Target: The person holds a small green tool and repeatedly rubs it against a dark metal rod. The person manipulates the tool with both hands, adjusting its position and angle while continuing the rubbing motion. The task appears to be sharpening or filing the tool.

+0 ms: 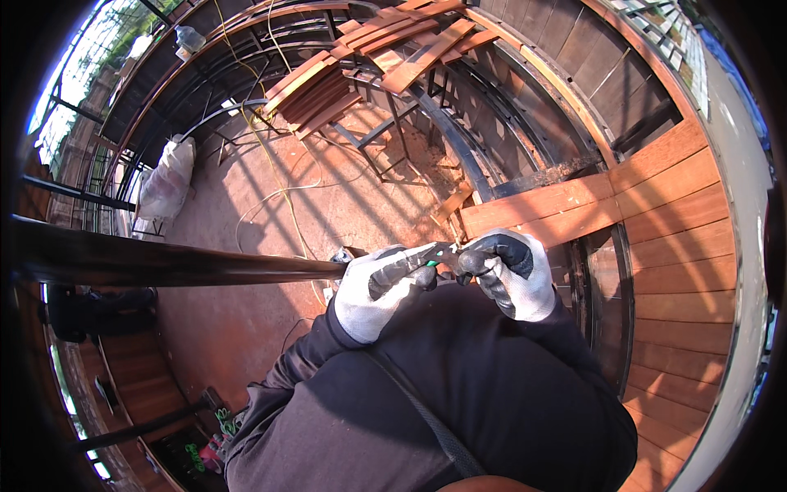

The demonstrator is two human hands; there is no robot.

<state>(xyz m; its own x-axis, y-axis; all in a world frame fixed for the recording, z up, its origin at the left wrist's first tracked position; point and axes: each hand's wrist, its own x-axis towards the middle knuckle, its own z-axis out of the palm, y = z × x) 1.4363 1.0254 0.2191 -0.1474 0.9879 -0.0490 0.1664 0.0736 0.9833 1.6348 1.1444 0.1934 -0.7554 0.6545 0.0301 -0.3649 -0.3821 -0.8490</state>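
Head view, left hand: the left hand (377, 289), in a white glove with dark grip coating, is curled, and a small dark object (447, 255) is grasped in its fingers; a green piece (432, 263) is seen at the fingertips.
Head view, right hand: the right hand (516, 275), gloved alike, is bent inward, and the object's other end is pinched by it.
Small dark object: held between both hands, above the floor (246, 324); its kind cannot be told.
Dark post (180, 257): seen reaching from the left to just beside the left hand; contact cannot be told.
Planks (316, 97): stacked on a metal frame (365, 141) toward the floor's far edge.
White sack (167, 176): set by the floor's left edge.
Cable (287, 197): laid loosely across the floor.
Decking (680, 271): laid along the floor's right edge.
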